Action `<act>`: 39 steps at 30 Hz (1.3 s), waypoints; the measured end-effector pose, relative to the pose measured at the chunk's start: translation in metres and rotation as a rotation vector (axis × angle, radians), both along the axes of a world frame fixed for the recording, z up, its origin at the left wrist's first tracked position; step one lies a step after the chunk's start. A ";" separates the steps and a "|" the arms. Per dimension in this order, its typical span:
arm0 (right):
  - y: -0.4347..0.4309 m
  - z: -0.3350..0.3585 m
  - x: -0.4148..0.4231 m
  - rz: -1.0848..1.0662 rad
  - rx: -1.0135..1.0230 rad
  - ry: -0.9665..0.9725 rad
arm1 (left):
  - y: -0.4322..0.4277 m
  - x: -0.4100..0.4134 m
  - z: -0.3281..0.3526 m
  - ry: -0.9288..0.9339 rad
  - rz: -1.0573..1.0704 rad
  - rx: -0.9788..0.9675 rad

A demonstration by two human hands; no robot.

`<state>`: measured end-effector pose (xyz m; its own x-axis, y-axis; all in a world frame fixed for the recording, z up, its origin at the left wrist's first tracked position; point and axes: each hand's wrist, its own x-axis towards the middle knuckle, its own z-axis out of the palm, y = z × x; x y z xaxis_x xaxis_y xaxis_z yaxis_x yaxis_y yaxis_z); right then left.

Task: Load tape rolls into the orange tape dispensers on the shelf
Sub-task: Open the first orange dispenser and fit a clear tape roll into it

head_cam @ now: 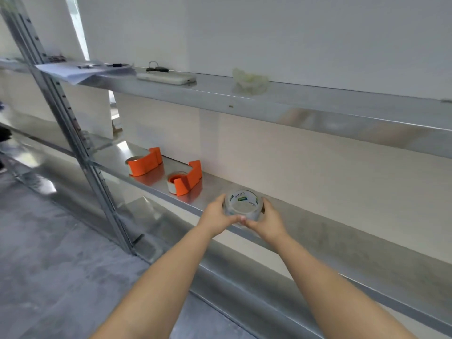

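A clear tape roll (242, 204) with a white printed core lies flat above the front edge of the middle metal shelf (318, 231). My left hand (216, 214) grips its left side and my right hand (266, 220) its right side, thumbs meeting in front. To the left on the same shelf stand two orange tape dispensers. The nearer dispenser (187, 178) holds a roll of tape. The farther dispenser (145, 162) also has a roll in it.
The upper shelf (293, 99) carries a white flat device (166, 78), a crumpled clear plastic piece (249, 79), papers (73, 70) and small dark items. A slotted metal upright (73, 133) stands at the left. Grey floor lies below at the left.
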<state>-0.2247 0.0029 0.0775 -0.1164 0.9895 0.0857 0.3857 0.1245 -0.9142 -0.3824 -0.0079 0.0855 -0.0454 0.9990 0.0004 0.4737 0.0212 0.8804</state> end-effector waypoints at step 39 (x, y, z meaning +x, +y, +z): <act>0.108 -0.073 -0.154 -0.238 -0.241 -0.273 | 0.145 -0.145 -0.065 0.108 -0.372 -0.141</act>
<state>-0.3784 0.1107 0.0041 0.1315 0.9795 -0.1529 0.6097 -0.2015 -0.7666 -0.5278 0.1367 0.0202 0.3118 0.9378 -0.1530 0.5617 -0.0521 0.8257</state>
